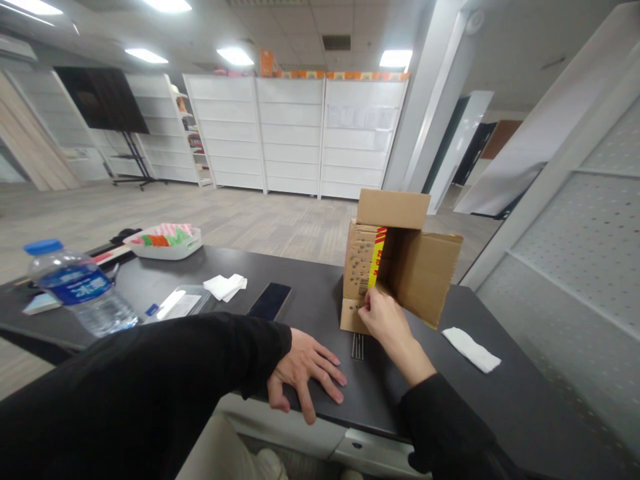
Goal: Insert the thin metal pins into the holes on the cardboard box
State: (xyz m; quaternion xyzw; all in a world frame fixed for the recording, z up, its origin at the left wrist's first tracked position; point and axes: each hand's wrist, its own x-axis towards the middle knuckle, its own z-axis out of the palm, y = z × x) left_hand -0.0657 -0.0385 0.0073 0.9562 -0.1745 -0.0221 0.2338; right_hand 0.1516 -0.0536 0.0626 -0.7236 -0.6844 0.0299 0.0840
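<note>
Fingers of the right hand curl against the lower front of the open cardboard box; whether they grip anything cannot be told. Just nearer the person, thin metal rods lie on the worktop. Left of them, the left hand rests with fingers spread wide; right, a tissue.

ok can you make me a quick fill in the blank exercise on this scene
The hand with curled fingers at the open brown cardboard box is the ____ one.
The left hand rests palm ____ on the dark grey tabletop.
The cap of the clear plastic bottle is ____ in colour.
Seen by the wearer, the flat black phone lies to the ____ of the box.

Missing words: right; down; blue; left
</note>
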